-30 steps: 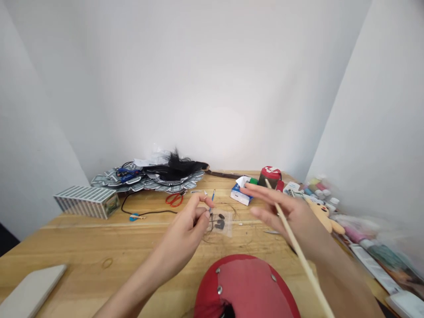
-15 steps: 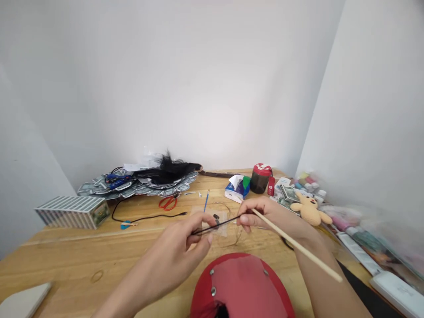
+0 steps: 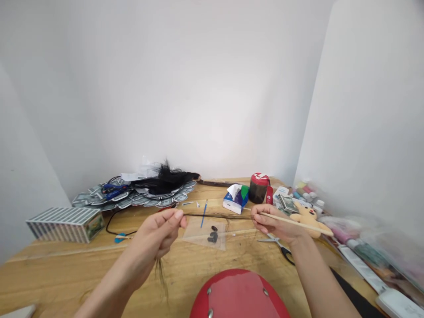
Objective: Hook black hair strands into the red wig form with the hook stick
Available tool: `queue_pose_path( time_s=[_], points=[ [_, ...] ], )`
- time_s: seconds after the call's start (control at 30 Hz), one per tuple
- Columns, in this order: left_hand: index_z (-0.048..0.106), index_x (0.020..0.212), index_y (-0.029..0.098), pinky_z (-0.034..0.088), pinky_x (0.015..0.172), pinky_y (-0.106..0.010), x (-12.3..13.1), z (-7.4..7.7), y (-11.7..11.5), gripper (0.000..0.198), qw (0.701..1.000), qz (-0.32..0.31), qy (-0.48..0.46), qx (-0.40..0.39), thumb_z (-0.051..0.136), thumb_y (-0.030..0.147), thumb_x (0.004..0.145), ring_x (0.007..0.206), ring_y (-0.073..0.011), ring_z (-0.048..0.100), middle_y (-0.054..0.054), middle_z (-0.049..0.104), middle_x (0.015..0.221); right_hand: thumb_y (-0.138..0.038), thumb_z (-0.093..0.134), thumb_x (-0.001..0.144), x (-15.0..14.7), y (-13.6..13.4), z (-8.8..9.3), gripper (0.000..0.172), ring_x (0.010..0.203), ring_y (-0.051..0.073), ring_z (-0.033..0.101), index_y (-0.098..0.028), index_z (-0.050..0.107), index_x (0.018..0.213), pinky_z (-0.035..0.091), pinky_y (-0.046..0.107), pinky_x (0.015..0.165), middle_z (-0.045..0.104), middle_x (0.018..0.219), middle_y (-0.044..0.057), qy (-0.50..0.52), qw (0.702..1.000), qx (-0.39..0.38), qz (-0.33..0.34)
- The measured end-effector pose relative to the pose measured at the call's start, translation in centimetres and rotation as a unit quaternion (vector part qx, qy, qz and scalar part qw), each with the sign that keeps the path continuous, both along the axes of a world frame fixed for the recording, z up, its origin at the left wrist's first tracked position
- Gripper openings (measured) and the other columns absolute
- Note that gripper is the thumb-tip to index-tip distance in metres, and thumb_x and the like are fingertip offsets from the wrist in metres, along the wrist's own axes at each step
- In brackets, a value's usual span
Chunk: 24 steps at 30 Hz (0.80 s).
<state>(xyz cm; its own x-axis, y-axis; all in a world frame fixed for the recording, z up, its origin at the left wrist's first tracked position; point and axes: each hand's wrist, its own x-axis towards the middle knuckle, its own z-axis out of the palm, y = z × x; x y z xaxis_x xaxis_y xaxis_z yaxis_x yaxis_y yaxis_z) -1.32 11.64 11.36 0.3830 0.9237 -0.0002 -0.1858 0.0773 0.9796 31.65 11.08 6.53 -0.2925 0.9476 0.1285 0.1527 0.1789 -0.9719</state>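
A thin strand of black hair [image 3: 218, 216] is stretched nearly level between my two hands. My left hand [image 3: 162, 232] is closed, pinching its left end, and loose hair ends hang below the palm. My right hand [image 3: 271, 221] is closed on the other end and also holds a thin pale wooden stick [image 3: 298, 223], which points out to the right. Under the strand lie a clear plastic sheet [image 3: 195, 236] with small dark pieces [image 3: 213, 236] and a thin blue brush [image 3: 204, 213]. A rounded red helmet [image 3: 245, 293] stands close in front of me.
Black-handled scissors [image 3: 280, 248] lie below my right hand. Behind are a tissue pack [image 3: 236, 201], a red-lidded jar [image 3: 258, 187] and a black hair bundle [image 3: 165, 179] on patterned paper. A yellow plush toy [image 3: 307, 218] sits right; a striped box [image 3: 64, 224] stands left.
My hands have moved apart, drawing the strand longer and straighter. The stick has swung up closer to level. The view has shifted, showing the scissors and the dark pieces.
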Motion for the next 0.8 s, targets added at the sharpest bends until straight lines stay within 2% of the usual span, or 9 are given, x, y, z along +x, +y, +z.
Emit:
queue_pose_path(
  time_s=[0.07, 0.13, 0.2, 0.3, 0.43, 0.53, 0.6, 0.7, 0.8],
  points=[
    [0.061, 0.068, 0.013, 0.006, 0.037, -0.013, -0.5, 0.2, 0.8, 0.044, 0.997, 0.040, -0.065, -0.015, 0.088, 0.049, 0.066, 0.047, -0.0037, 0.005, 0.014, 0.024, 0.051, -0.041, 0.059, 0.097, -0.3, 0.1, 0.3, 0.032, 0.041, 0.005, 0.037, -0.016, 0.055, 0.076, 0.032, 0.018, 0.040, 0.047, 0.059, -0.009, 0.000, 0.999, 0.010, -0.035],
    [0.059, 0.069, 0.013, 0.009, 0.034, -0.013, -1.2, 0.6, 1.5, 0.036, 0.991, 0.082, -0.108, -0.010, 0.081, 0.041, 0.077, 0.046, -0.0041, 0.006, 0.013, 0.026, 0.052, -0.044, 0.058, 0.096, -0.7, 0.1, 0.6, 0.034, 0.041, 0.005, 0.033, -0.017, 0.053, 0.075, 0.027, 0.018, 0.039, 0.044, 0.058, -0.009, -0.004, 0.997, 0.019, -0.075],
    [0.057, 0.071, 0.015, 0.011, 0.032, -0.013, -2.0, 1.0, 2.1, 0.027, 0.979, 0.128, -0.157, -0.008, 0.062, 0.027, 0.094, 0.042, -0.0048, 0.009, 0.013, 0.027, 0.052, -0.046, 0.056, 0.097, -1.0, 0.1, 1.0, 0.035, 0.042, 0.006, 0.033, -0.018, 0.052, 0.076, 0.026, 0.019, 0.040, 0.043, 0.059, -0.009, -0.018, 0.992, 0.026, -0.118],
    [0.052, 0.072, 0.017, 0.017, 0.030, -0.014, -3.6, 1.8, 2.7, 0.038, 0.953, 0.199, -0.227, 0.002, 0.033, 0.012, 0.104, 0.035, -0.0055, 0.017, 0.012, 0.028, 0.049, -0.045, 0.054, 0.098, -1.2, 0.2, 1.5, 0.035, 0.043, 0.006, 0.035, -0.017, 0.055, 0.077, 0.029, 0.020, 0.042, 0.048, 0.063, -0.007, -0.058, 0.980, 0.036, -0.186],
    [0.049, 0.071, 0.018, 0.022, 0.029, -0.014, -5.5, 2.7, 2.4, 0.044, 0.916, 0.277, -0.286, 0.038, 0.026, 0.013, 0.108, 0.030, -0.0040, 0.024, 0.011, 0.031, 0.043, -0.043, 0.065, 0.091, -1.3, 0.4, 2.4, 0.033, 0.051, 0.010, 0.046, -0.017, 0.060, 0.071, 0.039, 0.024, 0.051, 0.056, 0.063, -0.005, -0.125, 0.946, 0.065, -0.291],
    [0.053, 0.074, 0.019, 0.027, 0.033, -0.010, -5.9, 3.1, 1.9, 0.040, 0.902, 0.303, -0.302, 0.065, 0.032, 0.021, 0.109, 0.032, -0.0014, 0.031, 0.012, 0.039, 0.045, -0.051, 0.070, 0.082, -2.4, 0.0, 3.4, 0.033, 0.071, 0.021, 0.062, -0.019, 0.067, 0.073, 0.045, 0.031, 0.063, 0.069, 0.072, 0.003, -0.130, 0.927, 0.100, -0.338],
    [0.055, 0.076, 0.019, 0.031, 0.037, -0.009, -5.2, 2.9, 1.8, 0.039, 0.903, 0.303, -0.298, 0.065, 0.034, 0.019, 0.108, 0.037, -0.0011, 0.039, 0.011, 0.046, 0.050, -0.057, 0.066, 0.081, -4.0, -0.6, 4.0, 0.036, 0.088, 0.028, 0.066, -0.021, 0.070, 0.079, 0.048, 0.035, 0.072, 0.076, 0.088, 0.007, -0.116, 0.934, 0.115, -0.318],
    [0.058, 0.071, 0.017, 0.042, 0.047, -0.011, -2.4, 1.6, 1.8, 0.039, 0.915, 0.288, -0.278, 0.047, 0.038, 0.014, 0.105, 0.050, -0.0050, 0.054, 0.007, 0.059, 0.058, -0.058, 0.061, 0.086, -7.2, -1.8, 4.4, 0.037, 0.103, 0.030, 0.066, -0.022, 0.070, 0.086, 0.049, 0.041, 0.088, 0.076, 0.109, 0.009, -0.096, 0.960, 0.126, -0.233],
    [0.061, 0.069, 0.016, 0.052, 0.069, -0.016, 1.3, -0.4, 1.1, 0.027, 0.942, 0.214, -0.259, 0.018, 0.061, 0.022, 0.095, 0.070, -0.0103, 0.064, 0.001, 0.068, 0.071, -0.055, 0.063, 0.087, -10.4, -2.9, 4.3, 0.033, 0.121, 0.032, 0.057, -0.024, 0.069, 0.079, 0.040, 0.051, 0.103, 0.073, 0.122, 0.009, -0.089, 0.975, 0.139, -0.151]
  ],
)
